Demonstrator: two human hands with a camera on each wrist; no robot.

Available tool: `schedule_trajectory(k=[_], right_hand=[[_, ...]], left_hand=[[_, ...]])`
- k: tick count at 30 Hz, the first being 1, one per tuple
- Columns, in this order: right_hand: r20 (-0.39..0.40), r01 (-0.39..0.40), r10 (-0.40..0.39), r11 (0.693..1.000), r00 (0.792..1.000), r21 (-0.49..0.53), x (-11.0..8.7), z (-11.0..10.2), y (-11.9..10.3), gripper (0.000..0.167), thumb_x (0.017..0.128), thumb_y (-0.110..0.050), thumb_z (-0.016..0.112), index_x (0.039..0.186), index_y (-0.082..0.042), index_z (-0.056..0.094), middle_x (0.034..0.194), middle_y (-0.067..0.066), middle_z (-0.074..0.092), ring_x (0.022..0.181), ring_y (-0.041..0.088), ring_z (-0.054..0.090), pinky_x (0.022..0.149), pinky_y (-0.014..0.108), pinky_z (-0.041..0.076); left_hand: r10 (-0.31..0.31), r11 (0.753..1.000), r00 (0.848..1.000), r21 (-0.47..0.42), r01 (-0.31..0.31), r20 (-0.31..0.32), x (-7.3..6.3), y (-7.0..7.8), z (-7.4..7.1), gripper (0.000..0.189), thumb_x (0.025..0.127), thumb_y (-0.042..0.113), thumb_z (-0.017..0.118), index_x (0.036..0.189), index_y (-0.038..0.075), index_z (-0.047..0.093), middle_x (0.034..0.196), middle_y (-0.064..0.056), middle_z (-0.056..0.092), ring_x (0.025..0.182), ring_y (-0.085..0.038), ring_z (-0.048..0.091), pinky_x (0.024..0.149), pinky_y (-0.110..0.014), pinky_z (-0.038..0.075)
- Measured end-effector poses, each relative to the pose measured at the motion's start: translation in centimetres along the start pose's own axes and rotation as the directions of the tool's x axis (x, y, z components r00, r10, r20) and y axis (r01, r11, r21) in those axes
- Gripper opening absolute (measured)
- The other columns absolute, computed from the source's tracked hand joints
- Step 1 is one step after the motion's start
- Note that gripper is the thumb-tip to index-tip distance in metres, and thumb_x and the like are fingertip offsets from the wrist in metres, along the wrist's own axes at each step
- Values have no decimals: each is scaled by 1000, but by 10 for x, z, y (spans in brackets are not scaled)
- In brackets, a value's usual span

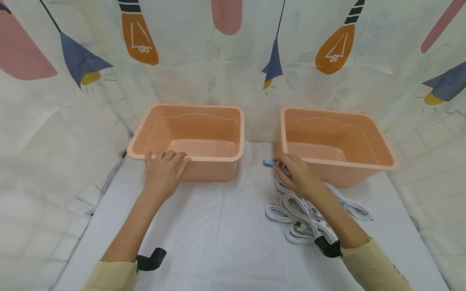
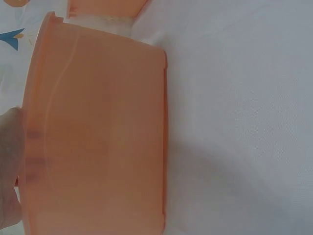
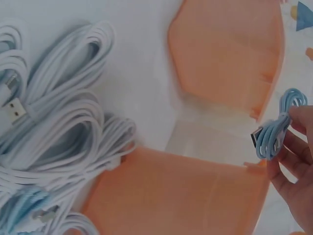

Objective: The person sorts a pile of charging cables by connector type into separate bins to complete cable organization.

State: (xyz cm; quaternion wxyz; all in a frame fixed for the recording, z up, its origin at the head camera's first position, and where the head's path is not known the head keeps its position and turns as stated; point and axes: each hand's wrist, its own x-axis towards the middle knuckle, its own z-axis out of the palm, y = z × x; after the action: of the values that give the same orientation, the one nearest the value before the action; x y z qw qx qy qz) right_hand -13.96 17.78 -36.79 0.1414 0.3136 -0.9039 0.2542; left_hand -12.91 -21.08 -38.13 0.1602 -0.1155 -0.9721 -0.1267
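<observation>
My right hand (image 1: 296, 173) pinches a light-blue coiled USB cable (image 3: 274, 129) between thumb and fingers. In the head view this cable is by the near left corner of the right peach plastic bin (image 1: 349, 170). My left hand (image 1: 164, 171) holds the near rim of the left peach plastic bin (image 1: 211, 169), its fingers hooked over the edge. Their tips show as dark patches through the wall in the left wrist view. Below my right hand lies a pile of coiled white cables (image 1: 291, 212), a few bluish ones among them.
Both bins stand side by side at the back of a table under a white cloth (image 1: 218, 234), with a gap between them. Behind them hangs a patterned curtain (image 1: 225, 76) with lamp prints. Black wrist mounts (image 1: 151, 260) sit on both forearms.
</observation>
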Motion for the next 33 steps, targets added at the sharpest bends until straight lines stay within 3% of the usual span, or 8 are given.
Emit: schedule_trajectory(k=[5,15,26,33], right_hand=[[17,-4,4,1000,1000,13,13,-6,-2,15,99,-4,70,111,-2,62,96,12,68,81,26,63,67,37,55],[42,-20,20,1000,999,17,40,-12,-13,17,101,-9,71,116,-5,65,90,8,70,66,17,52,59,30,45],[120,-101,99,995,988,15,60,-17,-24,22,104,-14,67,124,-6,65,100,10,70,75,22,58,67,34,50],[132,-66,63,998,989,16,74,-15,-25,21,103,-12,68,123,-5,64,103,11,72,83,25,61,73,36,55]], left_hand=[[-8,1000,1000,-9,9,17,1,-1,0,38,112,34,48,128,7,68,122,-19,69,119,-47,56,114,-79,18],[-7,1000,1000,-17,8,13,1,-1,0,36,112,33,49,128,7,68,122,-20,69,119,-48,57,114,-80,18],[-8,999,1000,-37,8,22,2,0,-1,36,113,33,49,128,7,68,121,-21,69,119,-49,56,114,-80,16],[-9,1000,995,5,9,97,4,-1,-8,39,114,37,44,130,9,67,123,-19,70,122,-48,56,114,-77,18]])
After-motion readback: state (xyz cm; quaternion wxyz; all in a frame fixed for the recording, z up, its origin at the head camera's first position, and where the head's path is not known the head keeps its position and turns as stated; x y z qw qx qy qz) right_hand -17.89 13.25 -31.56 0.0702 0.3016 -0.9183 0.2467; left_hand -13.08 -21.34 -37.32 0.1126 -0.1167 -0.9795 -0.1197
